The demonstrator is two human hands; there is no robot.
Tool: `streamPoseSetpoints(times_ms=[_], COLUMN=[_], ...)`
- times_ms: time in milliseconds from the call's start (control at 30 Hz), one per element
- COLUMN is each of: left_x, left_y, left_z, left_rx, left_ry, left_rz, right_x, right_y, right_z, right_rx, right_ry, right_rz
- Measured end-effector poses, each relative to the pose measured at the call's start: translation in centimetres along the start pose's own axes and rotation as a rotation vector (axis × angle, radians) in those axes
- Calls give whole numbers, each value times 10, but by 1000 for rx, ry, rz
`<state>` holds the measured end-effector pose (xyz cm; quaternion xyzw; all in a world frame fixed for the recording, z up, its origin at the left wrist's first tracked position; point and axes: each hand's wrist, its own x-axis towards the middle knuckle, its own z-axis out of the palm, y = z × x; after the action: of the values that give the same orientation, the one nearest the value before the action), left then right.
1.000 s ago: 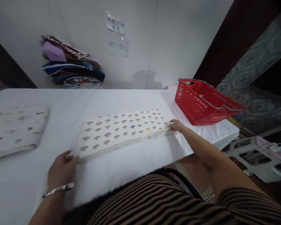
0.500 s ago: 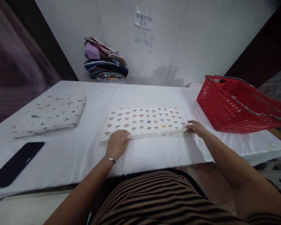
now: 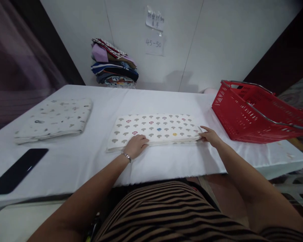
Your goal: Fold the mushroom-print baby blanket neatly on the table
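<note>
A folded white cloth with a mushroom print (image 3: pixel 154 129) lies lengthwise on the white-covered table in front of me. My left hand (image 3: pixel 136 145) rests on its near edge, left of the middle, palm down with the fingers over the fabric. At the cloth's right end, my right hand (image 3: pixel 210 136) pinches the near corner between thumb and fingers. Another folded white cloth with small scattered prints (image 3: pixel 58 119) lies at the left of the table, touched by neither hand.
A red basket (image 3: pixel 247 117) with metal handles stands at the table's right end. A dark phone (image 3: pixel 19 171) lies at the front left. Folded fabrics (image 3: pixel 114 65) are stacked behind the table's far edge, near two wall papers (image 3: pixel 154 43).
My left hand has slid a little to the right along the cloth's near edge. My right hand keeps its pinch on the right corner.
</note>
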<state>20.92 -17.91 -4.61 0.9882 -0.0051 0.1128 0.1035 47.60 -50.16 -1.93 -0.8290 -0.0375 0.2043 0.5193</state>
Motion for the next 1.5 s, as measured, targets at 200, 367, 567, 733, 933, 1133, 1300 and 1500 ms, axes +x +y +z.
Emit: streamPoseSetpoints(times_ms=[200,367,567,733,933,1133,1300,1500], left_x=[0,-1,-4,-5,-3,6,20,24], left_y=[10,5,-1,-2,5,25,34,35], left_z=[-6,-1,3,6,3,2,6,9], left_rx=[172,210,209,232,186,198,202,172], left_ry=[-80,-39,30,63,30,36,20,9], left_rz=[16,56,87,44,-20,-33,-7,-19], right_x=[3,2,3,5,-5,-30,-38,-35], right_y=[5,3,7,15,17,18,9,0], right_z=[0,3,7,10,14,47,73,93], right_rx=[-93,-174,-287,-501,-916,-892,-820,-847], right_ry=[-62,-76,-26,59,150,-77,-250,-276], right_rz=[-65,-79,-152,-260,-447,-1108,-1246,-1242])
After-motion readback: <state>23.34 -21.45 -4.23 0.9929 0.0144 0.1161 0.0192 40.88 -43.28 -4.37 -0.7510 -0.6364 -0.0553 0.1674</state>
